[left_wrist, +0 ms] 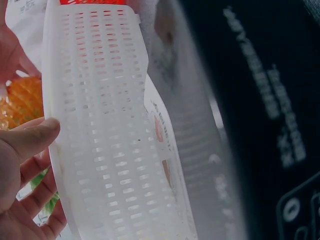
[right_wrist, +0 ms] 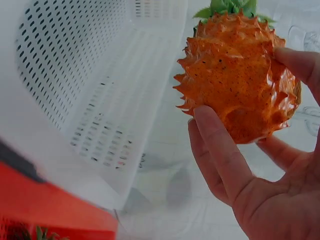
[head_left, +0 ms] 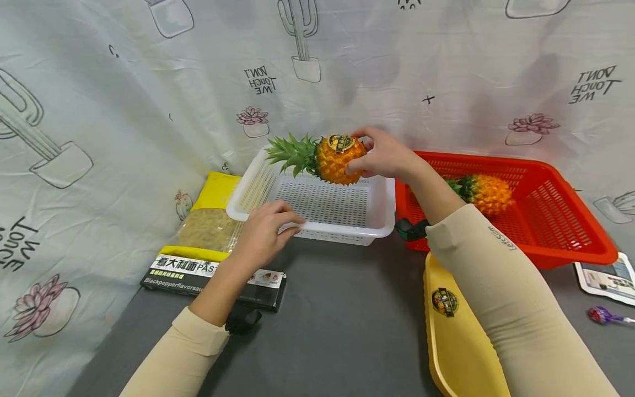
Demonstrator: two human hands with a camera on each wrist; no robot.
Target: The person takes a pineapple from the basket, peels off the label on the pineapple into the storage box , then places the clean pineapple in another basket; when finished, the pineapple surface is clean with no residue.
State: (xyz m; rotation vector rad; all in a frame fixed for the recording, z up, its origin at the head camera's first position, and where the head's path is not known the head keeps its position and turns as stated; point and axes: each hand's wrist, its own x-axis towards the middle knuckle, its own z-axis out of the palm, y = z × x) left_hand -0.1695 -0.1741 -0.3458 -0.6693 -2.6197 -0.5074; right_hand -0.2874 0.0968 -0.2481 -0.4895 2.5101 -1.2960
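The pineapple (head_left: pixel 339 160) I hold is bright orange and glossy, its skin set with small pointed spikes and flecked with dark specks. It lies on its side, green leafy crown towards my left, with a round black-and-gold sticker on the upper face. My right hand (head_left: pixel 382 153) grips its base between thumb and fingers, up in the air by the far rim of the white plastic basket (head_left: pixel 347 230); I cannot tell whether it is fully over the opening. My left hand (head_left: pixel 268 223) pinches that basket's near rim, thumb and fingers on either side of the edge.

The red basket (head_left: pixel 550 237) sits just beside it on my right, holding a second pineapple (head_left: pixel 491 194), whose crown is partly hidden by my right forearm. The same arm crosses the yellow tray (head_left: pixel 466 353). A purple-wrapped lollipop (head_left: pixel 600 315) lies further right. On my left, a yellow-ended pasta packet (head_left: pixel 208 226) rests near the white basket, and my left arm covers part of a black pasta-sauce box (head_left: pixel 268 286).
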